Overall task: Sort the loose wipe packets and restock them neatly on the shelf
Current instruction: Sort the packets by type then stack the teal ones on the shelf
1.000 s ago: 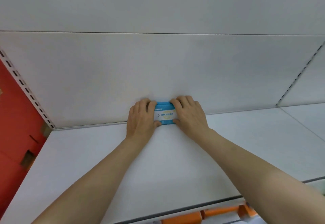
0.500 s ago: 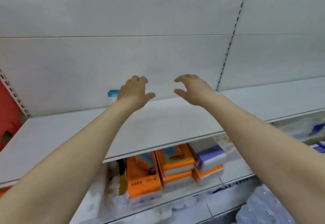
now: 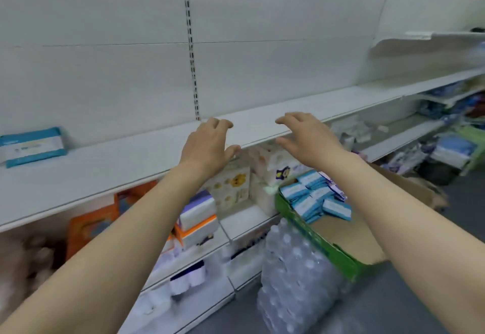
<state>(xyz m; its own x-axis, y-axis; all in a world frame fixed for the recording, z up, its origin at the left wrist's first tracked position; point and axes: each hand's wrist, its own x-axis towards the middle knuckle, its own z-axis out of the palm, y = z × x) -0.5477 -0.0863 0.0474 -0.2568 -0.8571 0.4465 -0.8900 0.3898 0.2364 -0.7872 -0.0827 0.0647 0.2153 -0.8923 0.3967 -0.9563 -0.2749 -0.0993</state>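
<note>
The lower shelves are a blur. Both hands, left hand [image 3: 207, 142] and right hand [image 3: 305, 136], hover empty, fingers loosely spread, before the shelf [image 3: 131, 160]. One wipe packet [image 3: 32, 146] stands far left; more fill the box [image 3: 315, 239].

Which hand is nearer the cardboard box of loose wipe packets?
Right. The right hand hovers above the cardboard box of loose wipe packets; the left hand is further left, above the tissue packs.

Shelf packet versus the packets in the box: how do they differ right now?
The shelf packet stands alone on edge against the back panel; the box packets lie in a loose, tilted heap. The shelf packet sits on the white shelf; the box packets are lower, in the green-edged cardboard box. Both show blue wrappers with white labels.
</note>
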